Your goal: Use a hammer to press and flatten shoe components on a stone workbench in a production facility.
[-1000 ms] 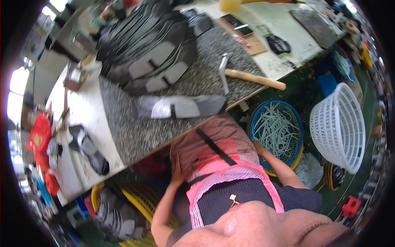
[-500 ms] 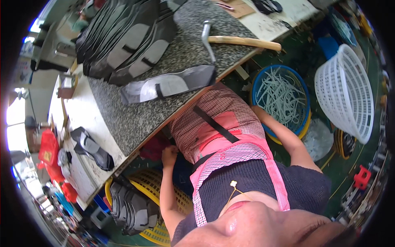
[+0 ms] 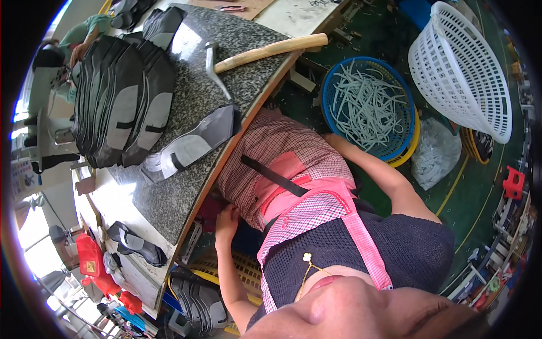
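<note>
My left hand [image 3: 227, 222] is down beside my lap, just below the table's edge, with its fingers curled. Whether anything is in them is hidden. My right hand [image 3: 337, 144] rests at the other side of my lap, next to the blue basket [image 3: 326, 90] of pale strips [image 3: 370, 104]; its fingers are mostly out of sight. On the granite slab [image 3: 169, 209] in front of me lies one grey and black shoe upper piece [image 3: 195, 148], apart from both hands. Above it sits a hammer with a wooden handle [image 3: 271, 51]. Stacked shoe upper pieces [image 3: 113, 107] stand at the left.
A white basket [image 3: 451, 73] leans at the far right, beside a clear plastic bag [image 3: 435, 152]. Under the table at lower left, a yellow basket [image 3: 237, 268] holds more grey pieces [image 3: 197, 299]. Another person's arm [image 3: 84, 42] shows beyond the stack. A red stool [image 3: 513, 182] stands right.
My view has turned, so the table, stack and hammer sit farther left and the baskets show higher. Both hands stay beside my lap; nothing has been picked up.
</note>
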`<state>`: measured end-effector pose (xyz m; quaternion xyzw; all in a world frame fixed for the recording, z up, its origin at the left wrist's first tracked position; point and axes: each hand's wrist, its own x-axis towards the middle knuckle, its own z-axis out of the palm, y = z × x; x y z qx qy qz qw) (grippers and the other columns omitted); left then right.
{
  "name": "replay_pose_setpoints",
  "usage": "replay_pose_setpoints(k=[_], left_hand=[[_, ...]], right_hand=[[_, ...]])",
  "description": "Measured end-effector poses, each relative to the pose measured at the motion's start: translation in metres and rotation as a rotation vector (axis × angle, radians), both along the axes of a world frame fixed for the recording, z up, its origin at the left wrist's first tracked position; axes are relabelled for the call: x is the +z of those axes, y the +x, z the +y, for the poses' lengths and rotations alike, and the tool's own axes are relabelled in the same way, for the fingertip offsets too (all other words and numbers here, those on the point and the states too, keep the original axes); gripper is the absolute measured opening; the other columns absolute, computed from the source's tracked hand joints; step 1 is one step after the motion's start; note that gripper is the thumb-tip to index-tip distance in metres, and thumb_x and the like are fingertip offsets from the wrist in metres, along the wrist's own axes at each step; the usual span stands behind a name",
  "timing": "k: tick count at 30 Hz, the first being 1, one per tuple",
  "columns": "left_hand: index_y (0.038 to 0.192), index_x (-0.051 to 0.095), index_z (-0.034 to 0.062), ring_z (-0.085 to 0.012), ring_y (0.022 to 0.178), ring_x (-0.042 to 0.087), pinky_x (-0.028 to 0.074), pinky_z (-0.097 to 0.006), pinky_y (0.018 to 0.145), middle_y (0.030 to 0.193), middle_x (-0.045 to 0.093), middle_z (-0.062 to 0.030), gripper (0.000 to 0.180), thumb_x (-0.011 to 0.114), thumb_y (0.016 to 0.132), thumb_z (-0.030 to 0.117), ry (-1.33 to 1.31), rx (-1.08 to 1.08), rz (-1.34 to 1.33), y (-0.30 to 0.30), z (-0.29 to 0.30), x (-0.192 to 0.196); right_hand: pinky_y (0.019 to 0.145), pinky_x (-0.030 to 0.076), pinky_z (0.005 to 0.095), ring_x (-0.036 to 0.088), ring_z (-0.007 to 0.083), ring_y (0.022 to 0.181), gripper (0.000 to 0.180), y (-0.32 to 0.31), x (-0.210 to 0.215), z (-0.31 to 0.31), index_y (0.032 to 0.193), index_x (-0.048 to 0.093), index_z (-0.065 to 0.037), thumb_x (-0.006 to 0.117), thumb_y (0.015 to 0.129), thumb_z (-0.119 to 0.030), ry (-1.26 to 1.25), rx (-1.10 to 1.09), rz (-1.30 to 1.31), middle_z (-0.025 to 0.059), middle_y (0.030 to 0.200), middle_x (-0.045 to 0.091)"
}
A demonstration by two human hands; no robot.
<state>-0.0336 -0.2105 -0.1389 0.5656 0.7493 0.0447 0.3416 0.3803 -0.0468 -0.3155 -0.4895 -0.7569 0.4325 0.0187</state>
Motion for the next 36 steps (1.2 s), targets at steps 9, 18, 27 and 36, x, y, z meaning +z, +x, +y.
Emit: replay_pose_setpoints(k=[9,18,27,36], left_hand=[[0.095,0.066,-0.0019,-0.0417,0.082,0.067,0.051,-0.046,0.068,0.084,0.068,-0.0239,0.021,0.064,0.092,0.019,-0.311,0.001,-0.085,0.015,0.027,0.029],[0.097,0.067,0.001,-0.0296,0.073,0.069,0.051,-0.038,0.065,0.077,0.066,-0.0202,0.011,0.066,0.089,0.009,0.039,-0.063,-0.167,0.058,0.047,0.087],[0.09,0.073,0.0027,-0.0195,0.07,0.067,0.052,-0.029,0.062,0.077,0.067,-0.0086,0.01,0.073,0.079,0.001,0.227,-0.236,-0.382,0.058,0.079,0.171],[0.091,0.074,0.0018,-0.0178,0.076,0.071,0.053,-0.029,0.068,0.084,0.073,-0.0095,0.014,0.073,0.078,-0.001,0.576,-0.237,-0.437,0.04,0.148,0.19]], right_hand=[[0.091,0.051,0.0482,0.063,0.0415,0.107,0.036,0.006,-0.004,-0.003,0.119,0.06,-0.004,0.055,0.091,-0.026,-0.147,-0.03,0.048,0.0274,0.112,0.066],[0.088,0.051,0.0474,0.063,0.0431,0.105,0.031,0.007,-0.01,0.003,0.112,0.065,-0.003,0.058,0.088,-0.022,-0.077,-0.12,0.134,0.0268,0.111,0.066],[0.075,0.052,0.0408,0.067,0.0386,0.088,0.019,0.005,0.06,0.027,0.103,0.066,0.0,0.061,0.088,-0.009,0.215,-0.194,0.265,0.0221,0.094,0.068],[0.064,0.051,0.0318,0.067,0.0225,0.07,0.011,-0.047,0.225,0.071,0.098,0.067,0.001,0.064,0.088,0.0,0.615,-0.275,0.484,0.0128,0.087,0.069]])
